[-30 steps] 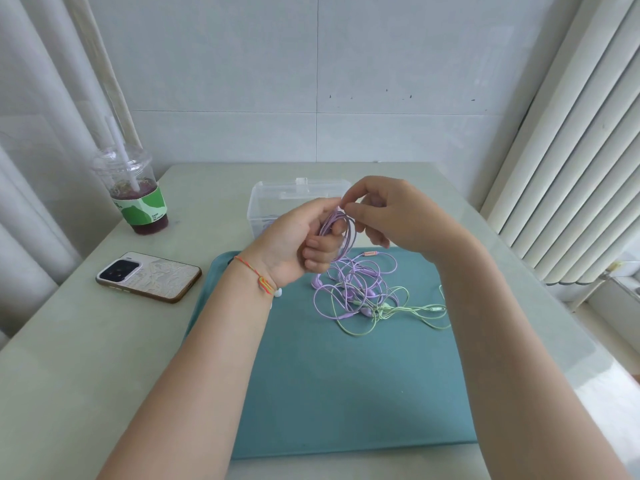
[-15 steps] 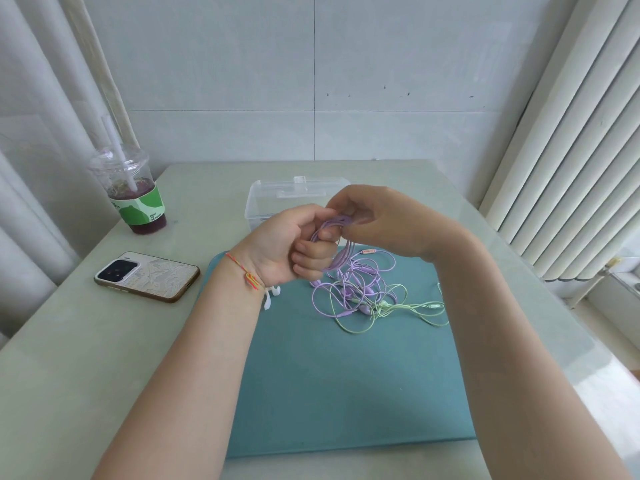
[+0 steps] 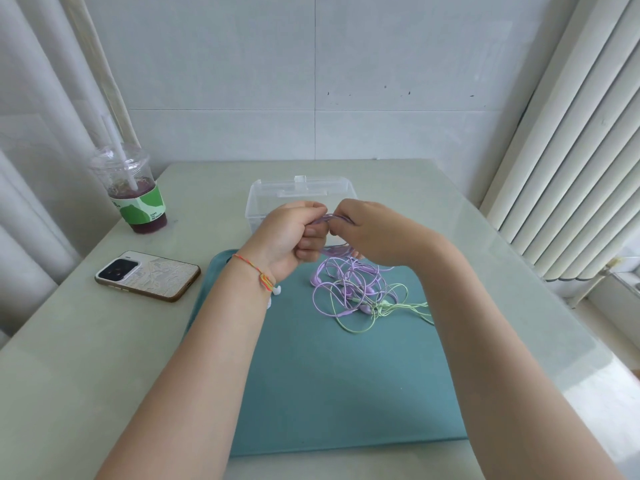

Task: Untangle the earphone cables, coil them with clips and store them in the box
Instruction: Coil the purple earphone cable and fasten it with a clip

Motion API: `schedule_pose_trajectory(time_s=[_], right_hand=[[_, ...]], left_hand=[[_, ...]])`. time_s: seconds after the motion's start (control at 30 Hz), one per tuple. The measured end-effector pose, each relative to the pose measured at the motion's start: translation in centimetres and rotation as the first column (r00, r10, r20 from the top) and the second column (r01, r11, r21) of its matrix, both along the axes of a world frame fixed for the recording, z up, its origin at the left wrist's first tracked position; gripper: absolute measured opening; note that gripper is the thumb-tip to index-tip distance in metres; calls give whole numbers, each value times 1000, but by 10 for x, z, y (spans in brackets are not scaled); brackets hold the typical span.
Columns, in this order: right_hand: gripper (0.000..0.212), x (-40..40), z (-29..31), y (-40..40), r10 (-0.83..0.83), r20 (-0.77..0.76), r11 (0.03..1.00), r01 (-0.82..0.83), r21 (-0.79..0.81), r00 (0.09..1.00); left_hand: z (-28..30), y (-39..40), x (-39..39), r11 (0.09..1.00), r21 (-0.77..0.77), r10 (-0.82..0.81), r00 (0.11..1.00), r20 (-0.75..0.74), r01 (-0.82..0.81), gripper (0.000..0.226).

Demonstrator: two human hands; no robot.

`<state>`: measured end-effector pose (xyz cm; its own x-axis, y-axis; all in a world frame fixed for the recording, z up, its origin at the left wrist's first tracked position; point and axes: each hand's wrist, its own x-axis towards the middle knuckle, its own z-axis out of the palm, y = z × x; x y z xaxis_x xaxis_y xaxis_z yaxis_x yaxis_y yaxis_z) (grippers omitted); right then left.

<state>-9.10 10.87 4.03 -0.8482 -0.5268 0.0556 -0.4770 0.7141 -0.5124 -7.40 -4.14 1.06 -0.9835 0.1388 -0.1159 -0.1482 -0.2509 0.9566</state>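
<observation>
My left hand (image 3: 289,237) grips a small coil of purple earphone cable (image 3: 334,251) above the far edge of the teal mat (image 3: 332,382). My right hand (image 3: 372,230) pinches the same coil from the right, knuckles up. Purple cable runs down from the coil into a loose tangle of purple and light green earphone cables (image 3: 360,296) lying on the mat. A clear plastic box (image 3: 301,195) stands open just behind my hands. A small white clip (image 3: 276,290) lies on the mat under my left wrist.
A phone (image 3: 147,276) lies face down on the table, left of the mat. A lidded cup (image 3: 133,195) with a straw and dark drink stands at the back left. White curtains hang on both sides, and a tiled wall is behind the table.
My right hand came down and turned over the coil, closing against my left hand. Both hands sank slightly toward the mat with the purple coil between them.
</observation>
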Motion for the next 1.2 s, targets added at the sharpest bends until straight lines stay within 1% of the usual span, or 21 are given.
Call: schedule_pose_trajectory(time_s=[0.07,0.17,0.23,0.3,0.37,0.47,0.57,0.67,0.73,0.77,0.8,0.83,0.87,0.9,0.93,0.97,1.0,1.07,1.13,1.17,1.2], right_hand=[[21,1,4,1,4,30,995,-1,-96,1000],[24,0,4,0,0,26,969,6,-249,1000],[24,1,3,-3,29,114,917,19,-399,993],[23,2,2,-5,66,182,883,27,-469,981],[23,2,0,-11,67,178,887,23,-461,982],[22,5,-4,-23,-19,64,917,43,-397,998],[21,11,-12,-37,-70,-13,921,60,-385,997],[22,15,-18,-43,-120,-91,934,81,-349,989],[22,15,-21,-43,-128,-97,937,88,-339,987],[22,15,-22,-42,-128,-92,940,91,-330,987],[22,15,-23,-41,-131,-88,943,97,-320,987],[22,15,-25,-40,-133,-84,947,101,-306,988],[22,15,-27,-41,-131,-78,951,103,-292,988],[23,15,-29,-42,-127,-70,955,103,-278,989],[23,15,-30,-43,-124,-61,958,104,-267,990],[23,15,-32,-44,-123,-53,960,105,-259,991],[23,15,-34,-45,-121,-47,962,105,-254,992],[22,15,-36,-46,-117,-36,962,104,-253,993],[23,14,-37,-45,-116,-28,961,105,-256,993],[23,14,-37,-44,-115,-23,960,105,-258,993],[24,14,-36,-43,-115,-21,959,106,-264,993]], left_hand=[[2,-3,1,999,37,-39,999,-10,40,32],[8,-6,2,994,89,-65,998,-27,67,29],[11,-9,5,992,117,-48,998,-37,52,30],[11,-12,8,991,131,-31,999,-34,35,30],[10,-17,11,990,139,-9,1000,-11,11,29],[6,-21,15,989,140,51,999,15,-52,28],[-1,-22,20,979,125,159,987,25,-161,27],[-8,-26,25,944,61,325,946,-11,-324,17],[-12,-32,30,915,-62,397,917,-44,-399,12],[-14,-37,32,884,-182,423,902,-84,-431,10],[-17,-42,33,822,-338,433,888,-152,-458,10],[-20,-48,33,728,-501,411,883,-228,-468,11],[-24,-55,34,615,-650,349,893,-283,-447,13],[-27,-62,34,498,-775,269,919,-287,-388,14],[-29,-67,36,388,-870,192,950,-247,-305,13],[-31,-69,37,298,-927,127,972,-196,-226,13],[-33,-71,37,239,-956,75,985,-155,-168,16],[-36,-70,40,190,-975,31,993,-113,-117,20],[-40,-69,39,129,-981,31,989,-141,-144,19],[-42,-70,38,114,-978,42,985,-170,-173,18],[-42,-72,37,134,-968,56,977,-207,-213,17]])
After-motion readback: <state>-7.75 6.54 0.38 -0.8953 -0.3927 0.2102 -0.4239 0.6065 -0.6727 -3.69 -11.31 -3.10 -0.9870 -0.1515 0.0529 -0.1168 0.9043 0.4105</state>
